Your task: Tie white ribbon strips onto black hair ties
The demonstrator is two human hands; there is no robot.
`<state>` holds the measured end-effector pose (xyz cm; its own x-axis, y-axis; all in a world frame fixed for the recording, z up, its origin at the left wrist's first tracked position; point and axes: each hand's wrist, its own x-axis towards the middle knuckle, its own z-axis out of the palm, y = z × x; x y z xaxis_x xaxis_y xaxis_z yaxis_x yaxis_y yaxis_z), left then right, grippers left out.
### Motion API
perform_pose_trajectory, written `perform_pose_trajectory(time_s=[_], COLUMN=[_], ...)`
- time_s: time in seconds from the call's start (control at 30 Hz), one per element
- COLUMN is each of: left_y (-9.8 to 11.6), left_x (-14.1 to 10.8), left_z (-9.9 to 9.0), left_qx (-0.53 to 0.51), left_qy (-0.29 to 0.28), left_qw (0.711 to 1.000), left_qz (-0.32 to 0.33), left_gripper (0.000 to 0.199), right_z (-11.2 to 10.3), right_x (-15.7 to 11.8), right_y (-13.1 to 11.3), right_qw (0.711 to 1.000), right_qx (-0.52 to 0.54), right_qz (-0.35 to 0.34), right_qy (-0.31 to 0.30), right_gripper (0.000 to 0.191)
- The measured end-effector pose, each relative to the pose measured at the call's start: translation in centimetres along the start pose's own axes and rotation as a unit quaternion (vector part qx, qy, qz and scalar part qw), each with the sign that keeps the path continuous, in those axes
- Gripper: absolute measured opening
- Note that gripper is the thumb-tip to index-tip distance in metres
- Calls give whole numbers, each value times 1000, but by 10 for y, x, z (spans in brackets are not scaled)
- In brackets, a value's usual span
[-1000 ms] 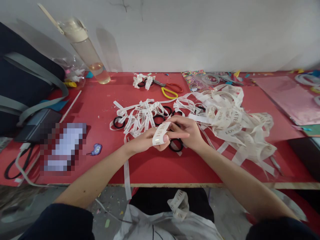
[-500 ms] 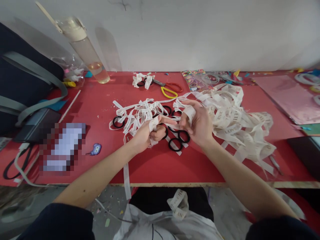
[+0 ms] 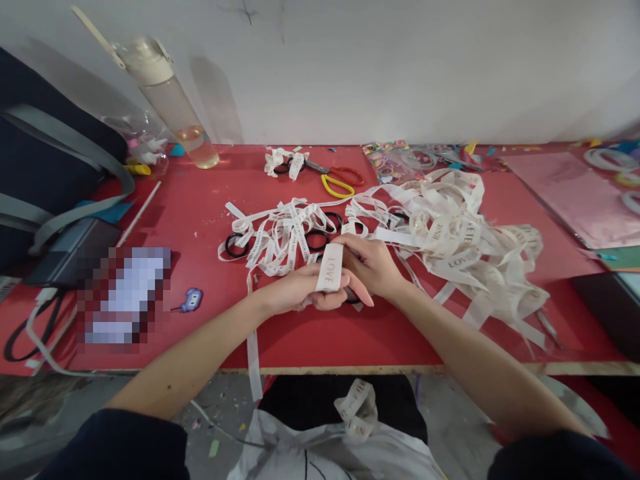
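Observation:
A white printed ribbon [image 3: 330, 268] reading "LOVE" passes over the fingers of my left hand [image 3: 300, 288], which is closed on it. Against it, my right hand [image 3: 373, 263] has its fingers bent around the ribbon's far side; some fingertips are hidden. Behind my hands lies a tangle of narrow printed ribbon [image 3: 287, 233] with several black hair ties [image 3: 237, 245] among it. To the right of my right hand spreads a heap of wider cream ribbon [image 3: 455, 233]. One loose ribbon end hangs over the table's front edge.
Scissors with red and yellow handles [image 3: 340, 185] lie at the back beside a ribbon bow [image 3: 286, 162]. A water bottle [image 3: 185, 120] stands back left. A phone [image 3: 127, 293] and a purple charm [image 3: 191, 300] lie left. A strip of ribbon [image 3: 357, 407] rests on my lap.
My right hand has come in and down against my left hand. The ribbon now lies flat across my left fingers, and the black rings in front are mostly covered.

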<state>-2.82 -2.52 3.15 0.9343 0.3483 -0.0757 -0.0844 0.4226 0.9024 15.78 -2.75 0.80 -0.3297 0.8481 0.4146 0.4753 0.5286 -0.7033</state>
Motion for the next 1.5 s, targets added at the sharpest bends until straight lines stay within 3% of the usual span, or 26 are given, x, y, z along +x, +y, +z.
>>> perform_pose_trajectory(time_s=[0.13, 0.3, 0.5, 0.57, 0.63, 0.7, 0.73, 0.87, 1.0, 1.13, 1.23, 1.3, 1.4, 1.5], left_y=[1, 1, 5, 6, 7, 9, 9, 12, 12, 12, 12, 12, 12, 10], left_x=[0, -1, -3, -3, -3, -4, -4, -6, -6, -4, -1, 0, 0, -2], left_z=[5, 7, 7, 6, 7, 8, 8, 8, 6, 7, 7, 7, 6, 4], left_qx=[-14, -41, -36, -33, -28, -22, -18, -8, 40, 104, 180, 257, 344, 319], left_qy=[-47, -65, -48, -51, -57, -49, -39, -19, -49, 11, 61, 110, 173, 227], left_qw=[998, 996, 998, 998, 998, 998, 998, 997, 990, 991, 978, 954, 915, 912], left_qz=[-40, -39, -20, -11, 6, 32, 44, 80, 123, 78, 84, 104, 124, 124], left_gripper=[41, 34, 34, 37, 41, 44, 45, 46, 52, 34, 41, 45, 47, 49], right_z=[2, 1, -2, -4, -8, -14, -17, -25, -24, -22, -26, -33, -51, -74], right_x=[-1, 2, 1, 2, 9, 23, 33, 81, 122, 149, 161, 165, 163, 151], right_y=[0, 0, -4, -4, 0, 12, 20, 57, 78, 83, 86, 86, 78, 59], right_qw=[1000, 999, 998, 1000, 996, 982, 979, 962, 906, 885, 875, 882, 908, 913], right_qx=[-11, -24, -5, -14, -52, -98, -116, -250, -386, -408, -417, -419, -389, -373], right_qz=[21, 46, -8, -14, 0, 25, 40, 99, 160, 193, 208, 197, 149, 139], right_qy=[6, -17, -60, -18, 75, 158, 164, 54, -72, -115, -131, -88, 39, 86], right_gripper=[21, 20, 21, 31, 38, 36, 34, 29, 44, 53, 57, 49, 31, 26])
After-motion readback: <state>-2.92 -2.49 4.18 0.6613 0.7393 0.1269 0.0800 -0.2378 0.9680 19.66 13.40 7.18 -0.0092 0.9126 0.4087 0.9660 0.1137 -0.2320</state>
